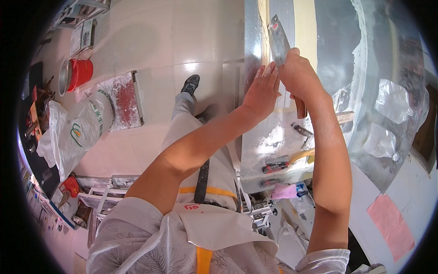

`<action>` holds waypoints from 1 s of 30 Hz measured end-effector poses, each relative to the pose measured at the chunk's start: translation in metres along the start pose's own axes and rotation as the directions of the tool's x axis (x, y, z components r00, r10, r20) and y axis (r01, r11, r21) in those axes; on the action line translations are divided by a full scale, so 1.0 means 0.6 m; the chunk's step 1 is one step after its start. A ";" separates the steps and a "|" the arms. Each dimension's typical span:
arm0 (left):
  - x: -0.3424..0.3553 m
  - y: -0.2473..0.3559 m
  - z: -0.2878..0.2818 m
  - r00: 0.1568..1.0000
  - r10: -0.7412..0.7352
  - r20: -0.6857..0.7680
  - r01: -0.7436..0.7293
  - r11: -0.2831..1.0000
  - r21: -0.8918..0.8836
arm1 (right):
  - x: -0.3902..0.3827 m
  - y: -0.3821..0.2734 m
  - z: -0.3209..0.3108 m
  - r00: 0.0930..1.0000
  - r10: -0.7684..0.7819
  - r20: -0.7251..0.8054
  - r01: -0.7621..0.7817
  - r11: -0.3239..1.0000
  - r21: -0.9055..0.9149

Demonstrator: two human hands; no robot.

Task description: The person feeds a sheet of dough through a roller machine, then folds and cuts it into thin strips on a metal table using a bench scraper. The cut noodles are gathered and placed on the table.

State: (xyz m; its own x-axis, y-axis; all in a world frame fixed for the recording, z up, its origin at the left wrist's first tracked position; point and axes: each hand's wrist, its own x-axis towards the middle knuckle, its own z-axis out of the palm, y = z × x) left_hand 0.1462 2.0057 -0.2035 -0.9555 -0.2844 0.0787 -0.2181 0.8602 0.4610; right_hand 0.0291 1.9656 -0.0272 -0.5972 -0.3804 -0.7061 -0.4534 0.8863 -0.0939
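My right hand (296,75) is closed on a wooden-handled metal blade (278,35), which lies along a narrow cream strip (263,13) on the worktop at upper centre. My left hand (262,86) has its fingers stretched out on the worktop beside the blade, their tips at the strip's edge. A wider pale yellow band (305,27) runs to the right of the blade. Below my hands lie small dark tools (302,130) and a red-and-black tool (274,167) on the white-dusted surface.
Wrinkled clear plastic pieces (392,100) and a pink sheet (390,223) are at right. On the tiled floor at left are a red bucket (81,73), a large white sack (77,137), a powder-covered red board (123,100) and a white metal frame (93,201).
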 end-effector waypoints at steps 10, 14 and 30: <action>-0.005 -0.062 -0.005 0.983 0.150 -0.109 -0.171 0.958 -0.231 | -0.003 0.008 0.012 0.999 0.032 -0.037 -0.031 0.999 0.043; 0.049 -0.128 -0.055 0.987 -0.056 -0.149 0.032 0.987 -0.156 | 0.009 0.025 0.020 0.999 0.014 -0.037 -0.013 0.999 0.029; 0.516 -0.301 -0.074 0.911 0.121 0.394 -0.235 0.938 0.255 | 0.006 0.034 0.034 0.997 -0.034 -0.065 0.031 0.999 -0.044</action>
State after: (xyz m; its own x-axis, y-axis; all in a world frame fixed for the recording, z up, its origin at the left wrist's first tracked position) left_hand -0.1017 1.7436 -0.2228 -0.9753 0.0117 -0.2206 -0.0309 0.9816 0.1883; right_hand 0.0311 1.9878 -0.0459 -0.6231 -0.4266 -0.6556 -0.5005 0.8615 -0.0849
